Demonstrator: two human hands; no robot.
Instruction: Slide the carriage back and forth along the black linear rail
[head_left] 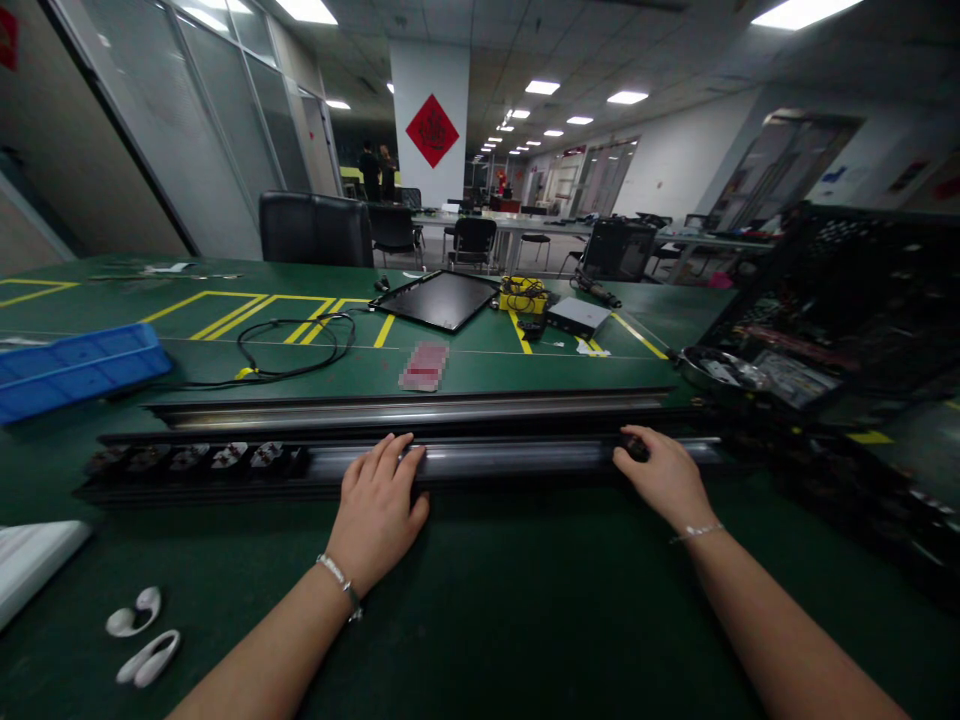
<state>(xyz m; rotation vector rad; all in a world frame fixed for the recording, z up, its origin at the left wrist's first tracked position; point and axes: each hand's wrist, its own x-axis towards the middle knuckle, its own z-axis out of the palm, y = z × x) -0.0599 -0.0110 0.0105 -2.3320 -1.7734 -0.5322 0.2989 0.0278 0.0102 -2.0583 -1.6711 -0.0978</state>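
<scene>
A long dark metal rail (510, 460) lies across the green table in front of me. Several small red-and-white parts (202, 457) sit in its channel at the left end. My left hand (379, 500) rests flat on the rail's middle, fingers stretched over its edge. My right hand (664, 475) is near the rail's right end, its fingers curled over a small dark piece I cannot make out. A second long rail (405, 410) lies parallel just behind the first.
A blue tray (75, 365) stands at the left, a black cable (296, 345) loops behind the rails. A black panel (442, 298), yellow item (523, 293) and grey box (577, 316) lie farther back. White earbuds (142, 635) are near left. A black crate (847, 300) fills the right.
</scene>
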